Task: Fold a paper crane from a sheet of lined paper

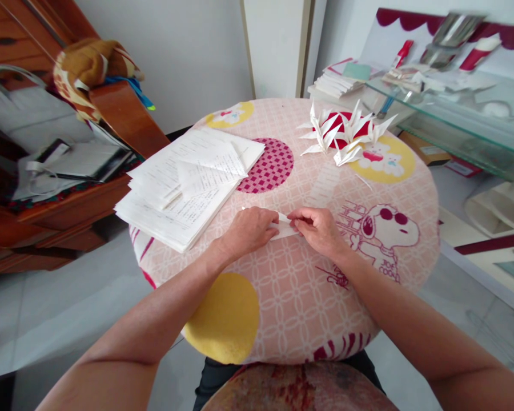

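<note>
Between my two hands lies a small piece of folded white paper (282, 229), on the middle of the round table. My left hand (253, 227) is closed on its left part, fingers bent over it. The fingertips of my right hand (314, 227) pinch its right end. How the paper is folded under the fingers is partly hidden. Several white folded paper cranes (342, 134) stand grouped at the far right of the table. To the left rests a stack of handwritten sheets (171, 211), with a diagonally folded sheet (212, 171) on top.
A pink patterned cloth (291, 308) covers the round table. A glass shelf (462, 125) with cups and papers stands at the right. At the left, a wooden chair (124, 114) holds a brown cloth (94, 65). A paper strip (324, 185) lies near the cranes.
</note>
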Action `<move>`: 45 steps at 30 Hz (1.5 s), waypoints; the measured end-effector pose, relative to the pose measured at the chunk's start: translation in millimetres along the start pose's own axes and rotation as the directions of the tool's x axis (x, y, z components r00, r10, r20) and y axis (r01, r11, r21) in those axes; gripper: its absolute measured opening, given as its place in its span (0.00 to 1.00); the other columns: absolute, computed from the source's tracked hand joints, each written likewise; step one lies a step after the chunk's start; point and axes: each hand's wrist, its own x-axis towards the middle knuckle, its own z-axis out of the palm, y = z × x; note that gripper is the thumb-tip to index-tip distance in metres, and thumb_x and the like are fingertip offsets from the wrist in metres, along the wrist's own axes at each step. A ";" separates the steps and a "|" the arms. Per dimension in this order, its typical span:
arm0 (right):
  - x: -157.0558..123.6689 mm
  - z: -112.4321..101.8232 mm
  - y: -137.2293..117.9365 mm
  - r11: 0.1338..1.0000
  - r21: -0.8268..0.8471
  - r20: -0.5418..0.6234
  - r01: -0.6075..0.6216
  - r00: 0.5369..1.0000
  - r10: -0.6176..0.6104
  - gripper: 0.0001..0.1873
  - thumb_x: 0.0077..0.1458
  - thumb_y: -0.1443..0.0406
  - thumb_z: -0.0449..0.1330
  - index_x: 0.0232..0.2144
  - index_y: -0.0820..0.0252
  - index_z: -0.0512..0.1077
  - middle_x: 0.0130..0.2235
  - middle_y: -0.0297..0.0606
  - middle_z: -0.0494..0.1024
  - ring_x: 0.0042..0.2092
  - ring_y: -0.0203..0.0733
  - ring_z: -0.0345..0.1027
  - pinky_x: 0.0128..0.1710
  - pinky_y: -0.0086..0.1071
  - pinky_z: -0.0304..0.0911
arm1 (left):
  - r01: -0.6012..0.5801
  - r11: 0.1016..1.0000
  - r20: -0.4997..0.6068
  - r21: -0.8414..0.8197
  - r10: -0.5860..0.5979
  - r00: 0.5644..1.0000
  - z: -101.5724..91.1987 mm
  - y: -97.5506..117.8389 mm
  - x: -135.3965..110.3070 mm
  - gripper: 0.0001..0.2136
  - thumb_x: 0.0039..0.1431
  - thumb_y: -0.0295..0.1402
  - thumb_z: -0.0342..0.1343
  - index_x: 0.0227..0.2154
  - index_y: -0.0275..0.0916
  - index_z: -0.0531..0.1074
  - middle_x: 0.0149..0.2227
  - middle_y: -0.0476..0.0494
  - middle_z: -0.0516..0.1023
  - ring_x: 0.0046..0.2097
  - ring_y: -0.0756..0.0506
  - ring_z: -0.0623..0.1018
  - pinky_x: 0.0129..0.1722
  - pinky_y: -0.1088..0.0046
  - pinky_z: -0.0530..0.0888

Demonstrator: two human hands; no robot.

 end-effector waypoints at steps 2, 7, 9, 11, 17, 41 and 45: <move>-1.3 1.4 -0.7 0.998 -0.045 0.004 0.035 0.999 -0.035 0.14 0.51 0.75 0.56 0.35 0.61 0.80 0.34 0.39 0.83 0.35 0.41 0.76 0.37 0.33 0.68 | -0.007 1.000 0.001 0.028 0.007 1.000 -0.5 0.5 -0.9 0.11 0.64 0.37 0.53 0.39 0.40 0.79 0.38 0.40 0.83 0.41 0.39 0.81 0.37 0.67 0.71; -4.0 7.2 -1.9 0.989 -0.120 -0.005 0.082 0.996 -0.084 0.13 0.49 0.76 0.57 0.33 0.61 0.78 0.33 0.38 0.81 0.33 0.39 0.74 0.36 0.31 0.67 | -0.052 0.996 0.016 0.076 0.050 0.999 -0.4 -1.1 0.7 0.12 0.66 0.36 0.51 0.37 0.37 0.78 0.35 0.38 0.82 0.40 0.39 0.80 0.38 0.67 0.71; -4.5 9.3 -2.2 0.985 -0.143 -0.009 0.095 0.995 -0.098 0.12 0.48 0.77 0.57 0.32 0.61 0.77 0.32 0.38 0.80 0.32 0.38 0.72 0.35 0.31 0.65 | -0.060 0.996 0.033 0.062 0.058 0.998 -1.0 -2.9 2.5 0.12 0.66 0.36 0.51 0.35 0.37 0.78 0.34 0.38 0.81 0.40 0.39 0.80 0.38 0.67 0.71; -4.8 10.7 -2.6 0.983 -0.154 -0.014 0.097 0.995 -0.100 0.12 0.47 0.78 0.57 0.30 0.62 0.77 0.30 0.37 0.79 0.32 0.38 0.71 0.34 0.30 0.64 | -0.058 0.998 0.033 0.012 0.057 0.998 -2.5 -4.8 3.8 0.11 0.65 0.34 0.51 0.35 0.37 0.78 0.34 0.39 0.81 0.39 0.40 0.80 0.39 0.68 0.71; -4.8 11.7 -2.7 0.987 -0.136 -0.018 0.083 0.996 -0.086 0.11 0.47 0.77 0.59 0.29 0.61 0.76 0.31 0.36 0.78 0.32 0.37 0.70 0.34 0.30 0.63 | -0.063 0.956 0.022 -0.288 0.072 0.997 -8.2 -7.2 4.0 0.11 0.59 0.25 0.51 0.39 0.38 0.78 0.30 0.48 0.81 0.32 0.49 0.79 0.38 0.74 0.70; -12.8 19.9 -3.0 0.910 -0.345 0.082 0.228 0.974 -0.213 0.13 0.56 0.76 0.57 0.28 0.58 0.79 0.33 0.39 0.74 0.38 0.43 0.69 0.38 0.34 0.63 | -0.191 0.932 -0.503 -0.308 0.011 0.864 24.4 -6.1 -22.5 0.10 0.63 0.26 0.53 0.42 0.38 0.78 0.45 0.40 0.79 0.42 0.46 0.78 0.43 0.68 0.77; -9.6 17.8 -1.5 0.927 -0.298 0.079 0.227 0.974 -0.213 0.14 0.55 0.77 0.56 0.28 0.59 0.79 0.33 0.39 0.75 0.38 0.42 0.70 0.40 0.34 0.64 | -0.367 0.921 -0.515 -0.132 0.252 0.819 33.3 -6.9 -16.4 0.16 0.66 0.26 0.49 0.54 0.39 0.73 0.56 0.38 0.76 0.59 0.41 0.72 0.61 0.53 0.70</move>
